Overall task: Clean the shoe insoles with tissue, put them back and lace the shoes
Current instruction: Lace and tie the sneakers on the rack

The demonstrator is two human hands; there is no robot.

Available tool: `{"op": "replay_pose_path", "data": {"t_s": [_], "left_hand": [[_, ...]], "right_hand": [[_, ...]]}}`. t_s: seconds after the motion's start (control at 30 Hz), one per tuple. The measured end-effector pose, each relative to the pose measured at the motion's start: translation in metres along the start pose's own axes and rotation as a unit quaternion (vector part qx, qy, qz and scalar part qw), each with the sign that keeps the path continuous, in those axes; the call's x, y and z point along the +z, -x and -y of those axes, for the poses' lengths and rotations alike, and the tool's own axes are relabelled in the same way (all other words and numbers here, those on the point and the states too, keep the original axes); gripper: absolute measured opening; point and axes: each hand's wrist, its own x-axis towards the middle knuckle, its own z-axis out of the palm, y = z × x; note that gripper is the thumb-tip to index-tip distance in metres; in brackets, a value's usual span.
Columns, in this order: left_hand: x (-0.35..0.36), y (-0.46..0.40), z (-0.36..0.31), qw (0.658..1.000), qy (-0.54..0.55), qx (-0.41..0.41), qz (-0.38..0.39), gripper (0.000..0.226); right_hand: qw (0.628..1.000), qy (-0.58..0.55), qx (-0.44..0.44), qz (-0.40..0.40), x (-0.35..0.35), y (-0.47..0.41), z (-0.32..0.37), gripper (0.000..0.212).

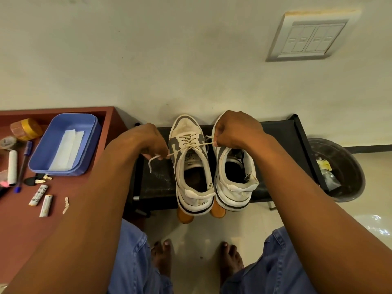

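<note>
Two white and grey sneakers stand side by side on a black stool (pixel 282 136), toes toward the wall. The left shoe (pixel 189 166) has a cream lace (pixel 186 147) threaded through its eyelets. My left hand (pixel 152 141) pinches one end of that lace, and the loose tip curls down beside the shoe. My right hand (pixel 235 130) pinches the other end above the toe of the right shoe (pixel 233 177), hiding that toe. The lace runs taut between both hands. Both shoe openings look dark inside.
A reddish table (pixel 25 230) at the left carries a blue tray (pixel 65 145) with folded tissue (pixel 65 151), tape rolls, pens, keys and small tubes. A black bin (pixel 339 168) with rubbish sits at the right. My bare feet and knees are below the stool.
</note>
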Motion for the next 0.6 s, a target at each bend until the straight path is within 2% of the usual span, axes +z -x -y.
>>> {"op": "replay_pose_path", "data": {"t_s": [0.1, 0.27, 0.6], "left_hand": [[0.001, -0.005, 0.001, 0.998, 0.029, 0.048, -0.034, 0.007], [0.008, -0.008, -0.005, 0.989, 0.054, 0.116, -0.077, 0.011], [0.015, -0.009, -0.009, 0.987, 0.004, 0.127, -0.099, 0.008]], "right_hand": [[0.998, -0.049, -0.014, 0.023, -0.001, -0.001, 0.000, 0.014], [0.988, -0.115, -0.076, 0.069, -0.004, 0.003, 0.009, 0.025], [0.987, -0.113, -0.093, 0.072, 0.004, 0.004, 0.017, 0.014]]}}
